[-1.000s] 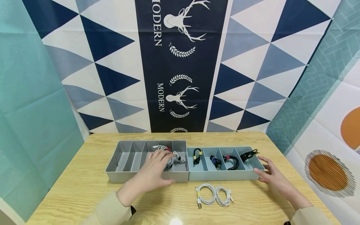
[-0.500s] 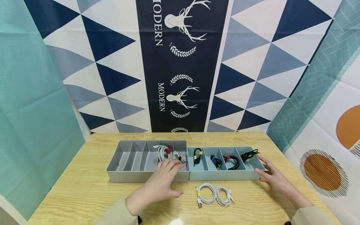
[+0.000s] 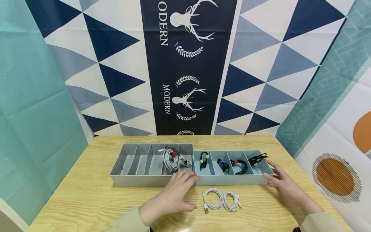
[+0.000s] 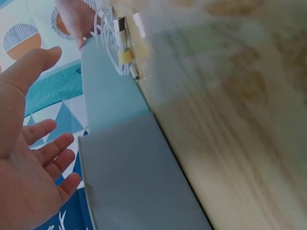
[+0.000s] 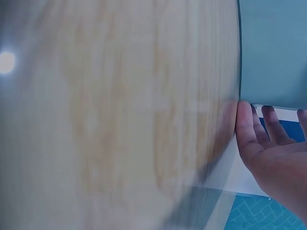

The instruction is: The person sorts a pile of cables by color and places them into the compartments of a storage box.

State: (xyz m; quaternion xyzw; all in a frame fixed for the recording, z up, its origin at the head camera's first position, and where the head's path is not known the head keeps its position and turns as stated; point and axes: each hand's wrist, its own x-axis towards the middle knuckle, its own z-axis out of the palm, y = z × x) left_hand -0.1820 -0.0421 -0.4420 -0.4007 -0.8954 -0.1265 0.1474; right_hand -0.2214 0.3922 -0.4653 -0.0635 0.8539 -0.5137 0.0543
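Note:
My left hand (image 3: 176,193) hovers in front of the grey divided box (image 3: 139,181), fingers loosely spread and holding nothing. To its right on the table lie a coiled white USB cable (image 3: 213,198) with a yellow tie and another coiled white cable (image 3: 231,201). My right hand (image 3: 285,187) touches the right end of the blue divided box (image 3: 229,180) with its fingertips. In the grey box sit a white cable (image 3: 170,160) with a red tie and a smaller white cable (image 3: 185,160). In the left wrist view, the left hand's palm (image 4: 29,167) faces the boxes.
Several black cables lie in the blue box's compartments, among them one with yellow ties (image 3: 204,160) and one with a red tie (image 3: 240,166). The boxes stand end to end on a wooden table (image 3: 87,193). A patterned cloth (image 3: 185,64) hangs behind.
My left hand has come away from over the grey box, moving right and toward me, and uncovers the white cable with the red tie. The right hand stays at the blue box's end.

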